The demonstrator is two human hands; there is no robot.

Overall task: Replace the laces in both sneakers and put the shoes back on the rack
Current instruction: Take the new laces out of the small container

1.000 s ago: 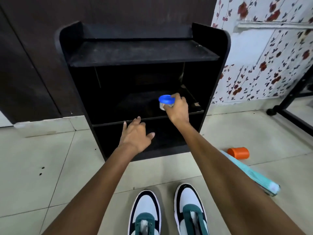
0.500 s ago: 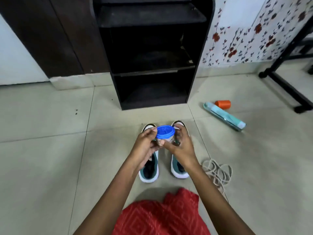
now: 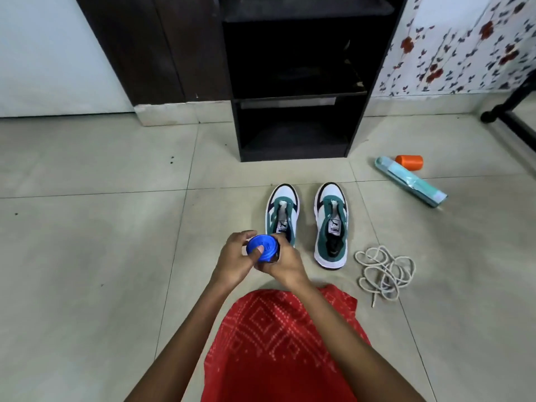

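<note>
Pale floor tiles (image 3: pixel 87 256) carry unlaced sneakers (image 3: pixel 330 224) near the black rack (image 3: pixel 358 126), loose laces (image 3: pixel 383 271) coiled to their right. Nearer, left hand (image 3: pixel 233 264) and right hand (image 3: pixel 287 265) clamp their grip round a blue-lidded jar (image 3: pixel 266 249) (left thumb on lid).

Blue-lidded jar (image 3: pixel 262 250) off the rack (image 3: pixel 298 97), down by the sneakers (image 3: pixel 282 213).

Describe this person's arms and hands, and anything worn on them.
Both forearms are bare to the frame's edge: no sleeves, watch or bangles show. The left hand and right hand wear no gloves or visible rings; the left thumbnail looks short and plain. Between the arms hangs a red garment with a pale dotted diamond pattern.
</note>
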